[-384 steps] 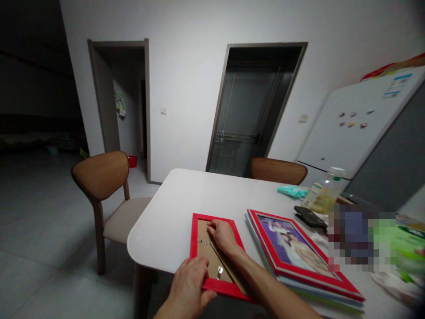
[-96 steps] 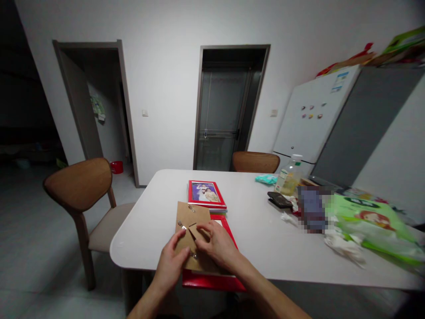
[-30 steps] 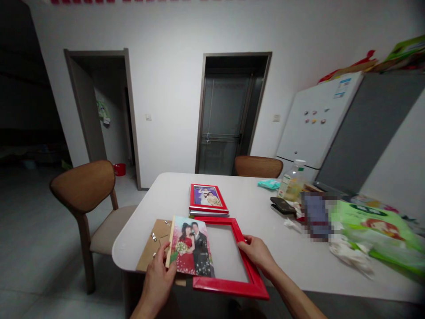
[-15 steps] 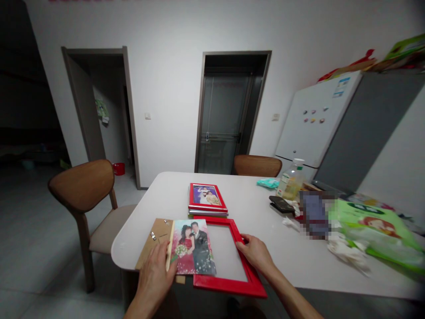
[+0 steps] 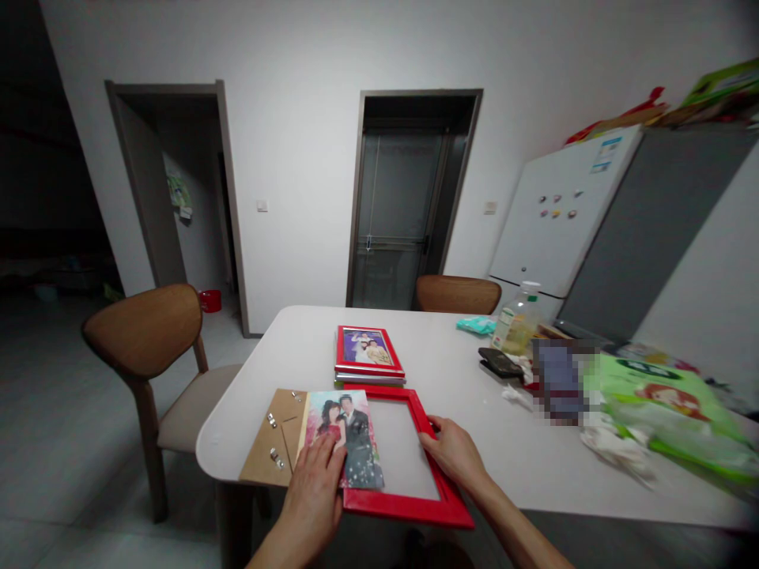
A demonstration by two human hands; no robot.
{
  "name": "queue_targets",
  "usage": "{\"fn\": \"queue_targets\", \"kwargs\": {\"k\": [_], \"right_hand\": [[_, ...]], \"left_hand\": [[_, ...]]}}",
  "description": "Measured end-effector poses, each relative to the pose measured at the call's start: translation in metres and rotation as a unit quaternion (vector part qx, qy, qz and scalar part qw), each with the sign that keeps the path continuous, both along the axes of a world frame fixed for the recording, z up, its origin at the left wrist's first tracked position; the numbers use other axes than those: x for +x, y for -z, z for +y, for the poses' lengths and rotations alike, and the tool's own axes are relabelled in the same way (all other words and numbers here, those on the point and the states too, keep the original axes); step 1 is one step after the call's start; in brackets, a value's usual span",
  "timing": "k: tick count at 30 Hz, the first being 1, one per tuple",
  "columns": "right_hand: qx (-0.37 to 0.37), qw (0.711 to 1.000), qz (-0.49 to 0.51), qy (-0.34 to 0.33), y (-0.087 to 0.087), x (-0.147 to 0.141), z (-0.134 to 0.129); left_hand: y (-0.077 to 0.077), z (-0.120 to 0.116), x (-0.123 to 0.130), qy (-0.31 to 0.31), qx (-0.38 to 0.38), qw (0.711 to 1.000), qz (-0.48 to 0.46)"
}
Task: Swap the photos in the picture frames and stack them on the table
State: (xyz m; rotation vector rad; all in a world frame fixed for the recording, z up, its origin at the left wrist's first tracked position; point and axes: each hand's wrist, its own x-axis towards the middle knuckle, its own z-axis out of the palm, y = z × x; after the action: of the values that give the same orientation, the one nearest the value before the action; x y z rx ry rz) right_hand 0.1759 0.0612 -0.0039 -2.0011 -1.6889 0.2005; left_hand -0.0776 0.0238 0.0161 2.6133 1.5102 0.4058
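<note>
Red frame point(image 5: 409, 507) and photo point(image 5: 359, 446), near side of bench point(image 5: 269, 352)

Photo: overlapping frame's left side; left hand point(image 5: 316, 484) laid flat upon it, unclenched. Right hand point(image 5: 456, 456): grasping frame's right side. Brown board point(image 5: 265, 452): left of photo.

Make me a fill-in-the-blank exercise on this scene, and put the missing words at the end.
1. The right hand holds the edge of a frame whose colour is ____.
2. The left hand rests on the photo, which, as the camera sees it, overlaps the frame's ____ side.
3. The brown board has ____ visible metal clips.
4. The bottle has a cap that is ____.

Missing words: red; left; three; white.
</note>
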Motion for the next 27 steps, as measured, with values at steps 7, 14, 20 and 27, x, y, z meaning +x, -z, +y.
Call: {"fn": "queue_targets", "kwargs": {"k": [7,14,20,27], "right_hand": [[0.008,1.0,-0.021,-0.001,-0.001,-0.001,0.0],[0.016,1.0,0.002,0.007,0.001,0.0,0.001],[0.137,0.981,0.134,-0.016,-0.02,-0.022,-0.01],[-0.117,0.791,0.588,-0.122,-0.027,-0.093,-0.028]], "left_hand": [[0.004,0.001,-0.002,0.008,0.031,0.999,0.009],[0.017,0.012,-0.005,0.015,0.098,0.995,0.007],[-0.009,0.021,-0.021,-0.011,0.14,0.96,-0.241],[-0.029,0.009,0.004,-0.105,-0.09,0.741,-0.657]]}}
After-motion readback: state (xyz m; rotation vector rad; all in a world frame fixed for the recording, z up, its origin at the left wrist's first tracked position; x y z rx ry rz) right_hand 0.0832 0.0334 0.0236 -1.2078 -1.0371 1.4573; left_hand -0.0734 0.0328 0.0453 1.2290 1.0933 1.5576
